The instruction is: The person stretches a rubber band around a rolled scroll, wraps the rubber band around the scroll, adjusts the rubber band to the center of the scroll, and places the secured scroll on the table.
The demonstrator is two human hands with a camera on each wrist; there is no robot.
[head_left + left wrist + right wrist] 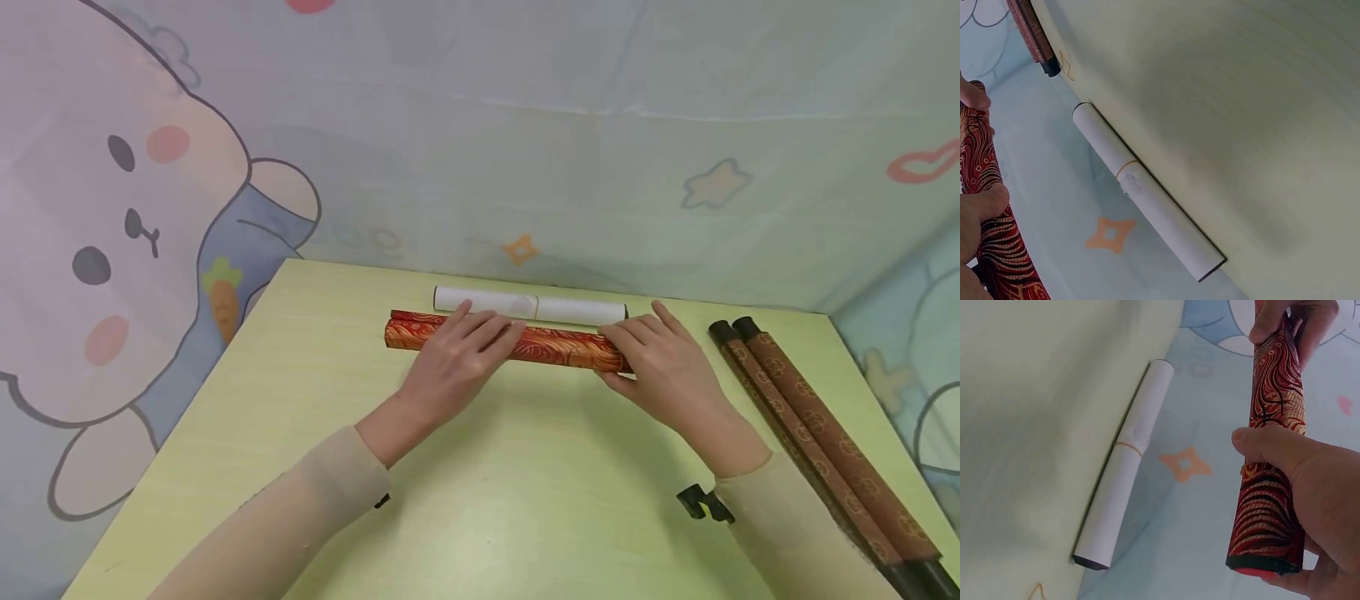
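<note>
Both hands hold a red and gold patterned roll (562, 347), which lies crosswise above the back part of the table. My left hand (459, 354) grips it left of its middle, fingers over the top. Near its right end, my right hand (663, 367) has the thumb on the near side and fingers across the top. In the right wrist view the right thumb presses on the swirled surface of the roll (1266, 506), and its dark-rimmed end shows. Just behind it lies a white roll (480, 298) with a thin tan band around its middle.
Two brown patterned rolls (825, 433) with black ends lie side by side along the right of the pale yellow table (487, 517). A printed cloth (480, 150) with cartoon figures hangs behind the back edge and at the sides.
</note>
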